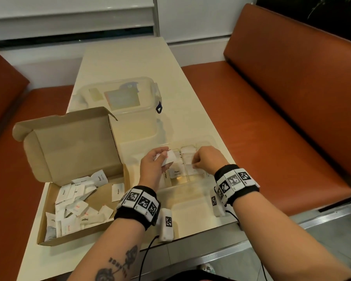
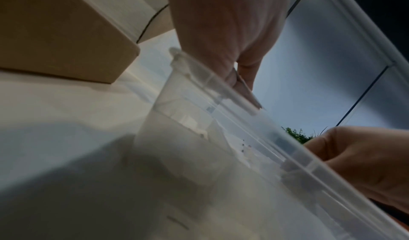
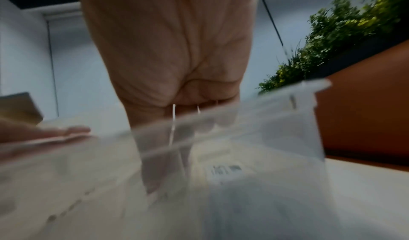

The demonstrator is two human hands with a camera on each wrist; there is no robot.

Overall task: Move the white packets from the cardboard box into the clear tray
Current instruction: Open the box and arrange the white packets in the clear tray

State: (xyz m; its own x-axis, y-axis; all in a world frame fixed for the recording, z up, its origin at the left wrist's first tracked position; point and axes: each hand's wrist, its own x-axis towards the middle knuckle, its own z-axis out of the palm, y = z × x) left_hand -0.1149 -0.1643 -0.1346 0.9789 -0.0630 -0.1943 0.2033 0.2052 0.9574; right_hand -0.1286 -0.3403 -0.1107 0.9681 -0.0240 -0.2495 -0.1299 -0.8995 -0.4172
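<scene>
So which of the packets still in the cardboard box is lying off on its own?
The Pepper packet by the cardboard box's right wall; the others lie heaped together toward the left.

Left hand (image 1: 153, 164) fingers curled, right hand (image 1: 208, 159) seemingly pinched, both forward.

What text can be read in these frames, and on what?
"Pepper": white packet in the clear plastic tray.
"Pepper": white packet lying alone in the brown cardboard box.
"Sugar": white packet near the box's front.
Tattoo lettering on the left forearm: unreadable.
Barcode label in the right wrist view: too blurred.
</scene>
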